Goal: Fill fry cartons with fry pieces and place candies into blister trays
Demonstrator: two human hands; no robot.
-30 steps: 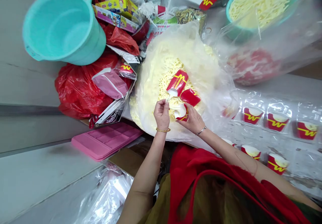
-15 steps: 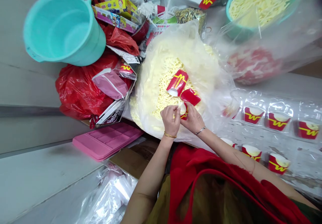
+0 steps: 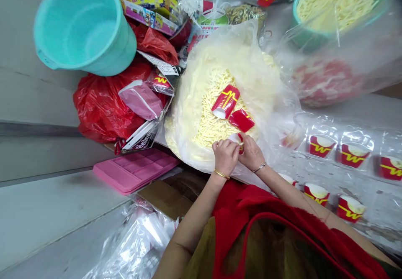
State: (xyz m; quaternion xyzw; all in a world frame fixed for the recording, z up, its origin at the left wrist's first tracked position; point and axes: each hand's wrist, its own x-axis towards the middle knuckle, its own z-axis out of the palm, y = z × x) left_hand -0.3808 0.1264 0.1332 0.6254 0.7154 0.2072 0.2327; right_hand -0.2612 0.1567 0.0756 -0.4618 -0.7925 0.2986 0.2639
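Observation:
My right hand (image 3: 251, 153) is closed around a small red-and-white fries carton (image 3: 234, 137), mostly hidden by the fingers. At the carton's opening, my left hand (image 3: 226, 156) is closed in a pinch, and a pale stick shows at its fingertips. Both hands are over the near edge of a large clear plastic bag (image 3: 266, 82) full of pale yellow fry-shaped sticks (image 3: 209, 120). On top of the sticks lie a flat red carton with a yellow zigzag (image 3: 226, 100) and another red carton (image 3: 241, 120).
Filled red cartons (image 3: 320, 146) sit in rows in clear plastic at right. A turquoise bucket (image 3: 84, 28) stands at upper left above a red plastic bag (image 3: 100, 107). Pink trays (image 3: 135, 170) lie below. A teal bowl of sticks (image 3: 339, 7) is at upper right.
The view has shifted slightly, so most things sit a little further right. My left hand has moved closer against my right, its fingers now at the carton's opening.

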